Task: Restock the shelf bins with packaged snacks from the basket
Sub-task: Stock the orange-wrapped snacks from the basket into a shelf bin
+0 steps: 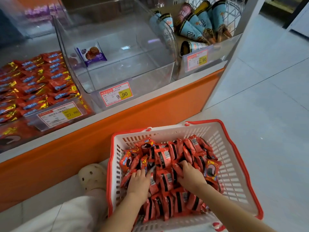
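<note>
A white basket with a red rim stands on the floor, full of red snack packs. Both hands are down inside it. My left hand lies on the packs at the left, fingers dug in among them. My right hand presses into the pile at the middle, fingers curled down between packs. On the shelf at the left a clear bin is heaped with the same red packs.
The middle clear bin holds one purple snack pack. The right bin holds cone-shaped snacks. An orange shelf front runs below. My white shoe is left of the basket. Pale tiled floor lies to the right.
</note>
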